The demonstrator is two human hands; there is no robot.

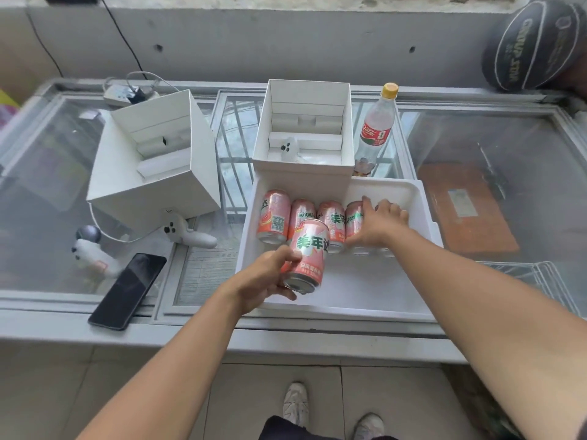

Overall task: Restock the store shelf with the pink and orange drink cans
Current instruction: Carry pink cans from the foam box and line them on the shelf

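You have a single view, a wide-angle camera worn on your head, facing forward and steeply down. It sits close above the glass-topped grey chest freezer (476,147), with the white plastic tray (365,290) near centre, the grey concrete wall (286,42) along the top edge and your white shoes (295,403) at the bottom.

Both bare arms reach forward. The left hand (270,277), nearer, curls its fingers round a can (309,252). The right hand (378,223), farther, lies palm down, thumb spread, fingertips hidden.
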